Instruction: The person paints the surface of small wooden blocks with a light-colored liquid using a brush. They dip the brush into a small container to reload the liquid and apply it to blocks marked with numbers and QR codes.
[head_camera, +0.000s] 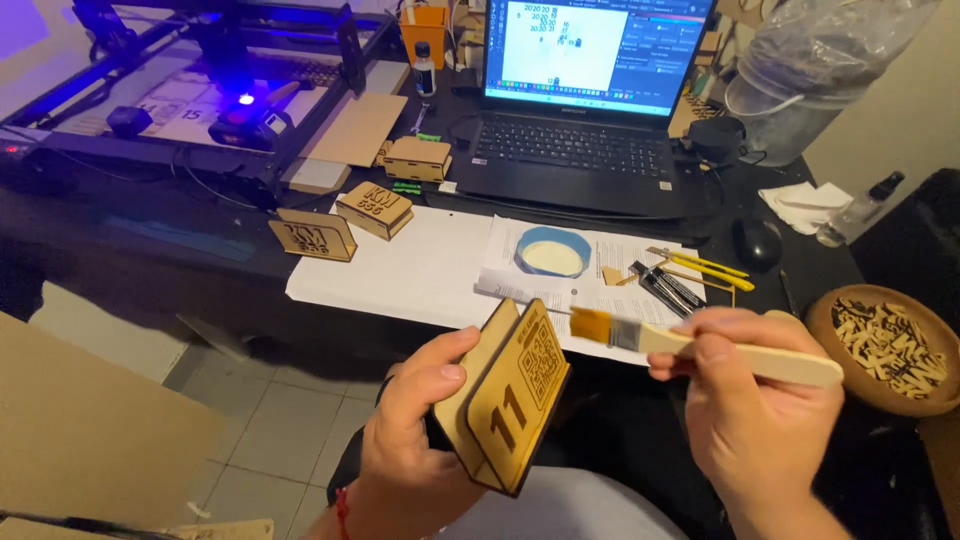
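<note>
We pinch the plaque in our left hand; right hand grips the brush. Bristles prob. just off the top edge — keep strokes light, w/ plaque steady.

Two bare hands show at the near edge of the view, with no gloves and no rings to be seen. The left hand has a thin red cord or string bracelet around its wrist, low at the near left. The right hand has a bare wrist and no sleeve reaches into view on either forearm. Between the forearms, at the near edge, a pale grey garment covers the lap, with dark cloth beside it
</note>
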